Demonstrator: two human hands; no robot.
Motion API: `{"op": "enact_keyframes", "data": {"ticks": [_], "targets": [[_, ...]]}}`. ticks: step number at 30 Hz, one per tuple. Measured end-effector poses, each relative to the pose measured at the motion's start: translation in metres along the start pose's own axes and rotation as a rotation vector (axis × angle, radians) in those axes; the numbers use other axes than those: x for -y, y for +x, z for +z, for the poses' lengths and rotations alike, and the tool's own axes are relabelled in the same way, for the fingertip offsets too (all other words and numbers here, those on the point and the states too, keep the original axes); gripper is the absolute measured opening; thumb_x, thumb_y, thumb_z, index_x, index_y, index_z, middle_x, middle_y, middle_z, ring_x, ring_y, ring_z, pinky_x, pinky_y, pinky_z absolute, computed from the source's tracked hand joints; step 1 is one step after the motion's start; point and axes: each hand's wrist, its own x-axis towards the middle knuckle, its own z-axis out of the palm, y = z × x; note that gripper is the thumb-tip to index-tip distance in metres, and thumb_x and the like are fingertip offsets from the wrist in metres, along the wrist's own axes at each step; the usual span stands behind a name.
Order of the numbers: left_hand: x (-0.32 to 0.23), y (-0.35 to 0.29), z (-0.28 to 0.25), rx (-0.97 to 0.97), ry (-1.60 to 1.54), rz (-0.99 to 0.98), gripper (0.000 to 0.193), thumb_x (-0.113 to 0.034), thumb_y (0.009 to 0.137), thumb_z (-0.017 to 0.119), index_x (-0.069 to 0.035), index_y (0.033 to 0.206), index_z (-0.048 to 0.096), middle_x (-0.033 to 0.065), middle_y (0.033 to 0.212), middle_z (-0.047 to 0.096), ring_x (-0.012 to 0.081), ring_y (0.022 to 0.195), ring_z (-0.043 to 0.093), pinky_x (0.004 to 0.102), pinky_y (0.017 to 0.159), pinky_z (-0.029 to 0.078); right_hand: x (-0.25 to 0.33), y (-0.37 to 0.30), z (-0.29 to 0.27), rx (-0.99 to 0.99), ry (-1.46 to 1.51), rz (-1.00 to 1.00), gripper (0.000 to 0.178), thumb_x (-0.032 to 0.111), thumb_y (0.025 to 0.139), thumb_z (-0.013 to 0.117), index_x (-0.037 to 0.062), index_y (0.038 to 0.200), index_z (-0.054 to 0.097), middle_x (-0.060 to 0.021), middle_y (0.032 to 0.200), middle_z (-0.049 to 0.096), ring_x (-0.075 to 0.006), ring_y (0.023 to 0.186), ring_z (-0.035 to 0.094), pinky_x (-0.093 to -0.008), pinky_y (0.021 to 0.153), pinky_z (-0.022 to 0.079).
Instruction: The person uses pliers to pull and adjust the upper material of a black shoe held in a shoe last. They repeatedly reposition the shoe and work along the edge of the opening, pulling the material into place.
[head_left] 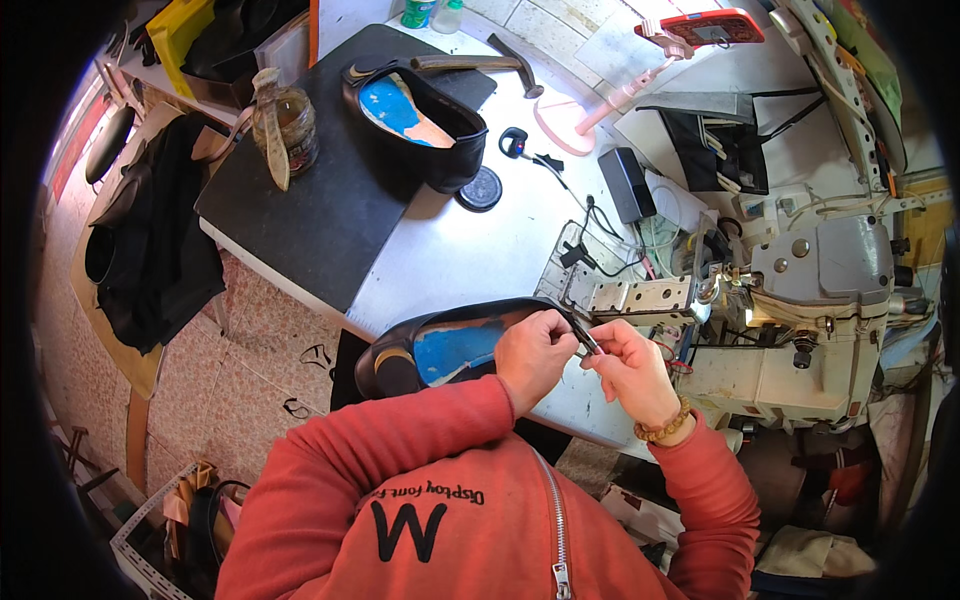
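The left hand (535, 360) clasps the rim of the black shoe (455, 350) at the table's near edge, while the right pinches a slim dark tool (582, 331). The shoe looks light and pliable, best held along its rim. Beyond, white tabletop (430, 255) offers room leftward; the sewing machine (820, 265) crowds the right.

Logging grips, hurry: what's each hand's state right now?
Left hand: closed at the near shoe; what's pinched is hidden.
Right hand: closed on a slim dark thing, kind unclear.
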Motion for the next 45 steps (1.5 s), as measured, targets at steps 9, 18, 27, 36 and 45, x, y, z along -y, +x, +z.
{"op": "enact_keyframes", "data": {"ticks": [9,18,27,36,45], "targets": [[0.004,0.0,0.0,0.006,-0.06,0.022,0.012,-0.017,0.075,0.057,-0.006,0.076,0.06,0.0111,0.075,0.062,0.0288,0.068,0.059,0.0372,0.061,0.045,-0.01,0.005,0.001,0.014,0.389,0.136,0.013,0.014,0.089,0.055,0.0026,0.094,0.054,-0.0044,0.068,0.056,-0.0052,0.045,0.04,-0.0184,0.04,0.03],[0.008,0.0,0.001,0.042,-0.079,0.01,0.012,-0.018,0.076,0.057,-0.007,0.076,0.06,0.0103,0.074,0.062,0.0279,0.067,0.059,0.0363,0.062,0.046,-0.017,-0.01,0.01,0.059,0.591,0.351,0.024,0.03,0.094,0.05,0.0067,0.089,0.053,0.0009,0.06,0.043,-0.0059,0.047,0.033,-0.0202,0.042,0.026],[0.007,0.002,0.0,0.052,-0.072,0.035,0.011,-0.018,0.075,0.057,-0.007,0.075,0.059,0.0087,0.072,0.061,0.026,0.066,0.059,0.0354,0.061,0.045,-0.028,-0.013,0.025,-0.008,0.719,0.302,0.022,0.027,0.096,0.047,0.0065,0.09,0.053,0.0003,0.063,0.044,-0.0069,0.046,0.033,-0.0197,0.043,0.027],[0.008,0.003,-0.002,0.08,-0.095,0.027,0.01,-0.017,0.075,0.056,-0.007,0.074,0.059,0.0063,0.071,0.061,0.0235,0.064,0.058,0.0337,0.06,0.045,-0.026,-0.008,0.023,-0.011,0.732,0.333,0.022,0.026,0.095,0.048,0.0058,0.09,0.053,0.0003,0.064,0.044,-0.006,0.046,0.033,-0.0188,0.041,0.027],[0.012,-0.001,-0.003,0.079,-0.168,0.063,0.009,-0.013,0.08,0.058,-0.003,0.079,0.06,0.0085,0.077,0.061,0.0185,0.064,0.058,0.0302,0.059,0.045,-0.032,-0.006,0.027,-0.006,0.762,0.298,0.021,0.026,0.095,0.049,0.0065,0.089,0.052,0.0005,0.064,0.043,-0.005,0.047,0.03,-0.0181,0.041,0.025]]}}
